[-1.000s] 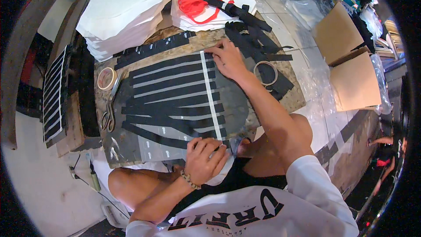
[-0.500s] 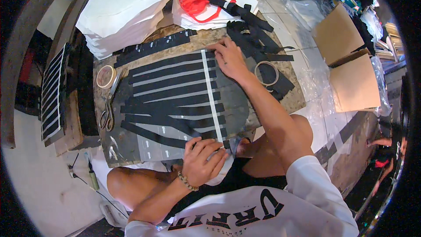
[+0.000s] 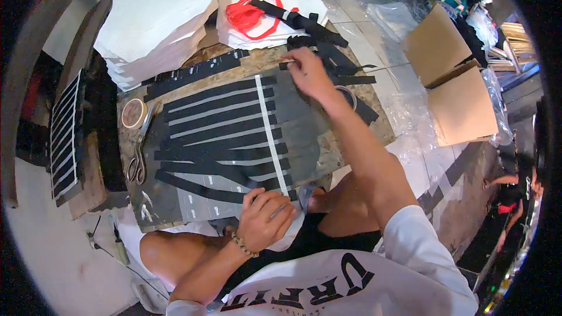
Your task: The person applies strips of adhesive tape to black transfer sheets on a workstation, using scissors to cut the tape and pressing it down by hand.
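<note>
The black strips lie side by side across a dark grey backing on the worn tabletop, straight in front of the seated person, with one narrow white strip running over them near their right-hand ends. From where I stand, the weak spot looks to be the lower few: they slant and cross over one another towards the middle, so a brush of the wrist could drag them further askew, as their left ends show nothing laid over them. A tug at the white strip's lower end might also skew the whole row. The left hand sits there, its fingers bent and bunched close together; whether it grips anything I can't tell, since its own knuckles hide the tips. The right hand reaches long over the table to beyond the top corner of the row, arm nearly straight, thumb and finger drawn in on what seems a short dark piece. Its forearm passes over a tape roll, which could get knocked if the elbow drops. Off to the left, the scissors lie near the strips' loose ends and might snag one.
</note>
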{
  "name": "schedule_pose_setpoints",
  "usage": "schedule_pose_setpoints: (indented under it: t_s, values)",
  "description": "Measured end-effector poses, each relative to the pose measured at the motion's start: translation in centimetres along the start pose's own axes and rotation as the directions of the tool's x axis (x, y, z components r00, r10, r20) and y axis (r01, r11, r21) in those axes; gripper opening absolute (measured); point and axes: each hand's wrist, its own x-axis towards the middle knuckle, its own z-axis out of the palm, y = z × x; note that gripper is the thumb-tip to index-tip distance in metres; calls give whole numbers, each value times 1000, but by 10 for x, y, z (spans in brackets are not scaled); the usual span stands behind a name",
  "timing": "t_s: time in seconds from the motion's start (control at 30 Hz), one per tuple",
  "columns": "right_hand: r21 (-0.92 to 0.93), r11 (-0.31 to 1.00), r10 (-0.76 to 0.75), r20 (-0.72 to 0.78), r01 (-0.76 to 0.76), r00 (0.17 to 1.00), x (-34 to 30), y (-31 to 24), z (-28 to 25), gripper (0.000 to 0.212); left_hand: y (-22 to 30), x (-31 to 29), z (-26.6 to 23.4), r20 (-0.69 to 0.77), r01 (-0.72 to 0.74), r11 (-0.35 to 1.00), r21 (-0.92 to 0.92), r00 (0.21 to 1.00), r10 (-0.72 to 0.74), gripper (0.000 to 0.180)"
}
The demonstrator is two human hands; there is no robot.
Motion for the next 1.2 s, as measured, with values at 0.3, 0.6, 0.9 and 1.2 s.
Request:
schedule_pose_setpoints:
  t_s: [0.3, 0.6, 0.9, 1.2]
  values:
    - [-249, 955, 251, 399, -160, 882, 0, -3, -137, 15, 3, -5, -1, 69, -87, 990, -109, 993, 95, 14]
    - [-413, 911, 266, 585, -1, 766, -71, -2, -142, 29, 2, -10, -1, 138, -82, 983, -166, 985, 106, 17]
    - [-302, 953, 201, 589, -18, 783, -66, -14, -154, 14, 7, -7, 9, 92, -134, 976, -172, 984, 151, 12]
    - [343, 762, 367, 470, -549, 803, -89, -144, -165, 24, 46, 22, -19, -75, 103, 959, -266, 989, -127, 27]
